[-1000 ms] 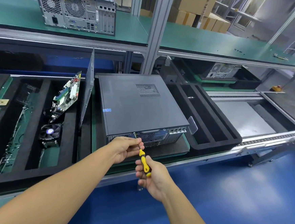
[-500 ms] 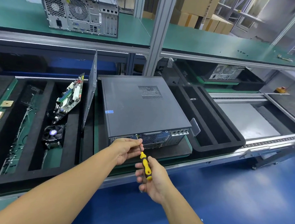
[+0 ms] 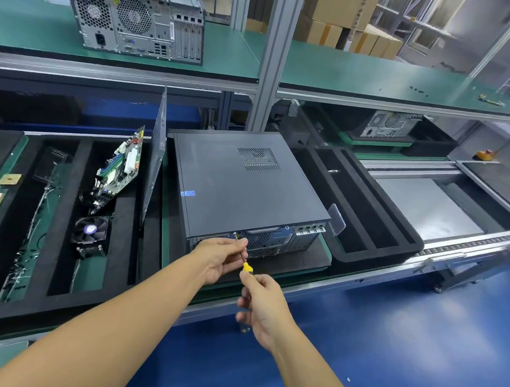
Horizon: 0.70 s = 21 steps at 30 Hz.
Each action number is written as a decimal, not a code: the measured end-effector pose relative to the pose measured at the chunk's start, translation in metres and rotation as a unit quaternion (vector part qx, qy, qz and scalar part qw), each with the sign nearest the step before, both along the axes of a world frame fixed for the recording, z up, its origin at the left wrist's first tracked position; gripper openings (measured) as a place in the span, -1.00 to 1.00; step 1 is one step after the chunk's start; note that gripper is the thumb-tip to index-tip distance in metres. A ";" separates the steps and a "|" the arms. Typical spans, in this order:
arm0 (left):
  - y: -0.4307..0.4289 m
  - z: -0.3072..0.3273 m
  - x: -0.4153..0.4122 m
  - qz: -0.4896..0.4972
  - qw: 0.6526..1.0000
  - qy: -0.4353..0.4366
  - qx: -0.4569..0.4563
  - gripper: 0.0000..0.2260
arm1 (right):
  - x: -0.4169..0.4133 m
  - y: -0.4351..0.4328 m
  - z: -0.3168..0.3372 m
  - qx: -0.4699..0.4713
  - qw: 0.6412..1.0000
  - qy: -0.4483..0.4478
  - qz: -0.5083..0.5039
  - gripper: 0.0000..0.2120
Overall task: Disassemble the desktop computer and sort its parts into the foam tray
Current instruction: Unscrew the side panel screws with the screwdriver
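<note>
A black desktop computer [image 3: 242,186] lies flat on a black pad, its rear panel facing me. My right hand [image 3: 264,308] grips a yellow-and-black screwdriver [image 3: 247,268] whose tip points at a screw near the top edge of the rear panel. My left hand [image 3: 223,256] pinches the screwdriver's shaft just before the panel. To the left lies a black foam tray [image 3: 43,271] holding a motherboard [image 3: 120,167], a cooler fan [image 3: 90,231] and a side panel [image 3: 156,158] standing on edge. Another black foam tray [image 3: 374,251] lies to the right.
A silver tower computer [image 3: 136,19] stands on the green upper shelf [image 3: 348,72], with small screws at its right end. A third computer [image 3: 390,127] sits behind on the far side. An aluminium post [image 3: 273,57] rises behind the case. The conveyor [image 3: 429,207] runs right.
My right hand has closed further around the screwdriver handle, covering most of the yellow. The screwdriver tip has stayed at the rear panel, and my left hand still pinches the shaft.
</note>
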<state>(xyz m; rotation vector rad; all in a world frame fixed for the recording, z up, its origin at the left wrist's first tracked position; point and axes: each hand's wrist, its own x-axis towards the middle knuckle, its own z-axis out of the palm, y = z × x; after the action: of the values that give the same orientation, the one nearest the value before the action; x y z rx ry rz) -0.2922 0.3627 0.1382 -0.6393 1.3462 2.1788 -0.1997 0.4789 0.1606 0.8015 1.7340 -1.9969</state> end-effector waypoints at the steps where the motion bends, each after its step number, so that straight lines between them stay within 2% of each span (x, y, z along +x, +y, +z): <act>1: -0.001 0.000 -0.001 0.001 1.000 0.000 -0.001 -0.87 | 0.001 0.001 0.001 -0.025 0.999 -0.021 0.006 -0.72; 4: -0.005 0.001 -0.002 -0.002 1.000 0.001 -0.007 -0.83 | 0.004 0.008 0.002 -0.086 0.994 -0.060 0.035 -0.57; 6: -0.005 0.002 -0.001 0.006 1.000 -0.003 0.002 -0.82 | 0.005 0.011 0.001 -0.083 0.995 -0.040 0.030 -0.63; 10: -0.004 0.001 0.002 0.014 0.999 -0.003 0.042 -0.86 | 0.003 0.011 -0.003 -0.026 0.999 0.015 -0.011 -0.85; 16: -0.004 -0.006 0.004 0.007 1.000 -0.010 -0.014 -0.80 | -0.001 0.006 -0.006 -0.006 1.000 0.019 -0.023 -0.83; 21: -0.004 -0.009 0.002 0.021 1.000 0.005 -0.020 -0.87 | 0.001 0.008 -0.003 -0.037 0.999 0.008 -0.010 -0.81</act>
<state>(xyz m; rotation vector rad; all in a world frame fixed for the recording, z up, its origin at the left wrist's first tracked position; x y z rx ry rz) -0.2904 0.3586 0.1295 -0.6779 1.3963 2.1960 -0.1984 0.4870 0.1573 0.7833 1.6555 -2.0740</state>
